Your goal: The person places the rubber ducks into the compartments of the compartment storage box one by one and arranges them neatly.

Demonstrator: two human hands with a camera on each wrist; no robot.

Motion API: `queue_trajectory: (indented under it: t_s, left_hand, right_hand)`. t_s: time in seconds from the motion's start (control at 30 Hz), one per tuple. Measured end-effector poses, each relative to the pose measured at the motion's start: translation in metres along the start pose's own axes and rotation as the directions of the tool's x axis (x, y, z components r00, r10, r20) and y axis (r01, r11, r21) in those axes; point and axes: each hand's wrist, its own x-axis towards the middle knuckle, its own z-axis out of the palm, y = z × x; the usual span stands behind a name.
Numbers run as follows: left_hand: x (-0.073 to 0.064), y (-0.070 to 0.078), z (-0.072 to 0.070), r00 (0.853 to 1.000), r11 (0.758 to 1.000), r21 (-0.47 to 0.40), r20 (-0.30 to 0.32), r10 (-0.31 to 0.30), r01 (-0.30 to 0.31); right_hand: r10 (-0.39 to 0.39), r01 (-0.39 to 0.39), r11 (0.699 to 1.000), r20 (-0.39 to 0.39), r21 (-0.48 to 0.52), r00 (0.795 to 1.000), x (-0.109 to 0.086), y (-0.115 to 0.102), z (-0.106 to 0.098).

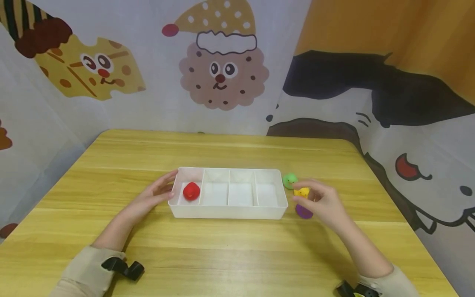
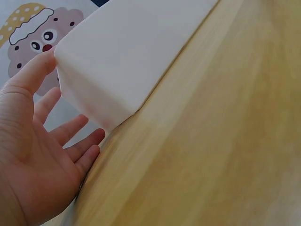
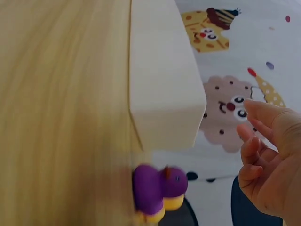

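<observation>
A white divided box (image 1: 226, 212) stands on the table, a small red toy (image 1: 191, 191) in its leftmost compartment. My left hand (image 1: 154, 194) touches the box's left end with extended fingers; the left wrist view puts its thumb (image 2: 42, 66) at the rim. Past the right end are a green toy duck (image 1: 290, 180), a yellow toy duck (image 1: 302, 192) and a purple toy duck (image 1: 304, 212). My right hand (image 1: 324, 202) hovers over the yellow and purple ducks, fingers loosely bent. In the right wrist view this hand (image 3: 275, 160) is apart from the purple duck (image 3: 149, 188), holding nothing.
The wooden table (image 1: 230, 255) extends around the box on all sides. A printed cloth (image 1: 148, 115) with cartoon figures hangs behind the table and along its sides. Dark straps with mounts (image 1: 124, 267) sit on both wrists.
</observation>
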Motion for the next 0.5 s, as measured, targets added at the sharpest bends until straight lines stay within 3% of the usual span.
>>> queue_trajectory:
  t_s: [0.23,0.5]
  left_hand:
    - [0.0,0.001,0.0,1.0,1.0,-0.003,-0.002,-0.004,0.004]
    - [0.0,0.002,0.001,1.0,1.0,-0.009,0.002,-0.001,0.001]
  right_hand:
    - [0.077,-0.075,0.989,0.011,-0.129,0.997,-0.009,0.016,-0.014]
    - [0.159,-0.146,0.976,0.074,-0.16,0.984,-0.014,0.031,-0.024]
